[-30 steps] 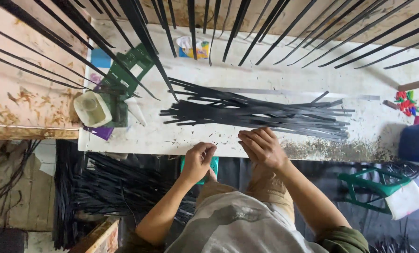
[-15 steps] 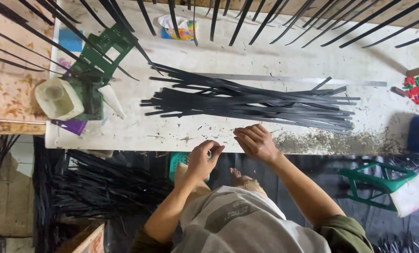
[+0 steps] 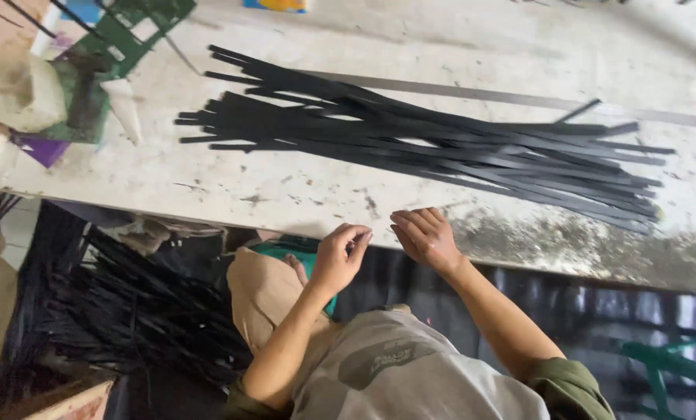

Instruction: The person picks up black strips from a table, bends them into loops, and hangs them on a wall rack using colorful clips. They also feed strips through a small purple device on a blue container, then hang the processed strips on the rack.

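On the white worktop [image 3: 231,183], mid-surface: bundle of black strips [image 3: 410,144], long, flat, narrow, matte, lying roughly parallel and running left to right with a slight downward slant. Left ends staggered and fanned; right ends tapering into a tighter spread, a few strays angled off near the top right. Many layers, overlapping, none upright. Just behind the bundle, touching or nearly so: one long grey metal strip [image 3: 519,99] lying flat along the table.

At the near table edge, well apart from the bundle: left hand [image 3: 338,255], fingers curled inward, thumb and forefinger tips pinched close together; whether anything thin sits between them cannot be told. Just beside it: right hand [image 3: 424,236], fingers loosely extended and together, palm down at the edge, holding nothing visible. Hands close to each other, not touching.

Far left on the worktop: green frame-like object [image 3: 118,47], pale rounded lump [image 3: 17,89], purple scrap [image 3: 44,148]. Below the table, left: heap of more black strips [image 3: 130,311] on the floor. Lower right: green plastic stool [image 3: 671,365], partly blurred.
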